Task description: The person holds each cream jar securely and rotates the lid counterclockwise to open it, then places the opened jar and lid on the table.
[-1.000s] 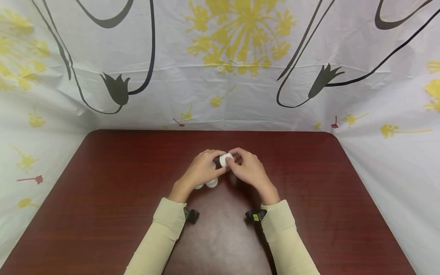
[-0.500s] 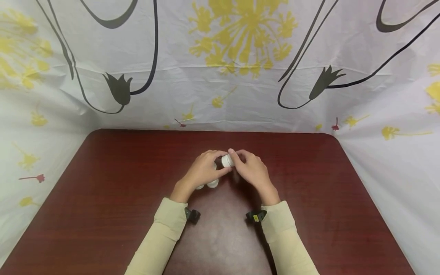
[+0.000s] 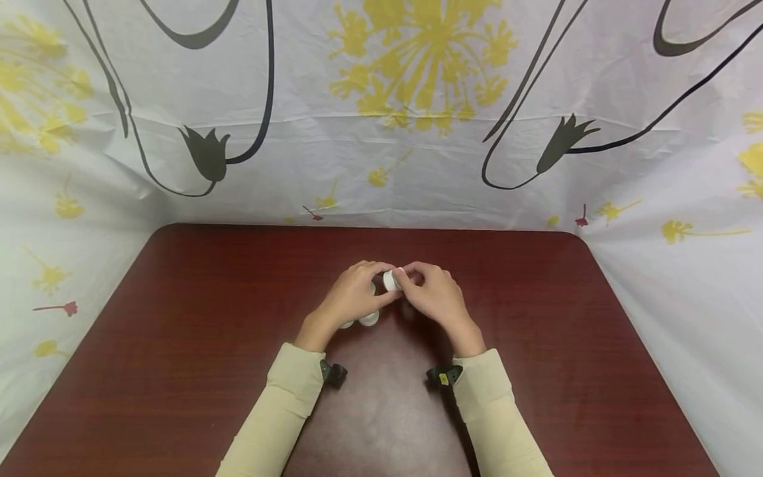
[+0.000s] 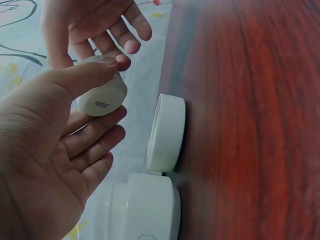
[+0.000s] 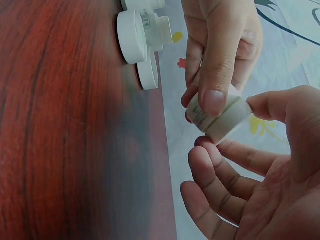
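Observation:
Above the table, both hands meet on a small white jar [image 3: 389, 281]. My left hand [image 3: 350, 290] holds the jar's body between thumb and fingers; small print shows on its base in the left wrist view. On the lid [image 5: 231, 123], the thumb and fingertips of my right hand [image 3: 436, 293] pinch the rim, and its other fingers are spread loosely. A thin line between lid and body shows in the right wrist view. Below the left hand stand an open white jar [image 4: 152, 207] and a loose white lid [image 4: 168, 134]. The head view mostly hides these behind the left hand.
The dark red wooden table [image 3: 179, 344] carries a second loose lid [image 5: 148, 71] beside the first, and part of another white jar [image 5: 145, 5] shows at the top of the right wrist view. A flower-patterned white cloth [image 3: 381, 152] hangs behind the table.
The right thumb has shifted down along the lid, and the right fingers have changed their grip on it. The left hand keeps holding the jar in nearly the same place.

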The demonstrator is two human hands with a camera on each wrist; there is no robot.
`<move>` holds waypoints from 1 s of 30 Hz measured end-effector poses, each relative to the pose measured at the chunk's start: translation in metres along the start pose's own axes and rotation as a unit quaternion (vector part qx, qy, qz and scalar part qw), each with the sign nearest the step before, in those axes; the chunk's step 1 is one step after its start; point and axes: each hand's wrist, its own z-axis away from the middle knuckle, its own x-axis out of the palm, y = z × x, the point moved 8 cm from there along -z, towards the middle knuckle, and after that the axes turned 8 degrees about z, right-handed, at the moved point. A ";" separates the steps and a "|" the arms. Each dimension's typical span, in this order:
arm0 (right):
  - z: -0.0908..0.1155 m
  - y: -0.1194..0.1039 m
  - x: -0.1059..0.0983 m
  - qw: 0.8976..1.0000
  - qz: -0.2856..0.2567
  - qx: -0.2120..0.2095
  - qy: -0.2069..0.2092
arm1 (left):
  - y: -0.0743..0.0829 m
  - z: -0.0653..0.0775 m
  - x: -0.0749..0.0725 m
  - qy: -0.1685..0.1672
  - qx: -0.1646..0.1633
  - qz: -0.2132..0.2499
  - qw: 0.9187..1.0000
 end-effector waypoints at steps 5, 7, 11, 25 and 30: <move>0.000 -0.003 0.000 1.000 -0.001 -0.012 -0.004 | 0.000 0.000 0.000 0.002 -0.002 0.000 1.000; 0.001 -0.003 0.000 1.000 -0.001 -0.016 -0.008 | 0.000 0.000 -0.001 0.002 -0.002 0.000 1.000; 0.001 -0.004 0.000 1.000 -0.002 -0.019 -0.015 | -0.001 0.000 0.000 0.001 -0.003 -0.001 1.000; 0.001 -0.003 0.000 0.999 -0.009 -0.025 -0.041 | -0.002 -0.001 -0.002 0.005 -0.002 0.002 1.000; -0.001 0.002 -0.001 1.000 -0.003 0.004 -0.028 | 0.000 0.000 -0.002 0.006 0.005 -0.008 1.000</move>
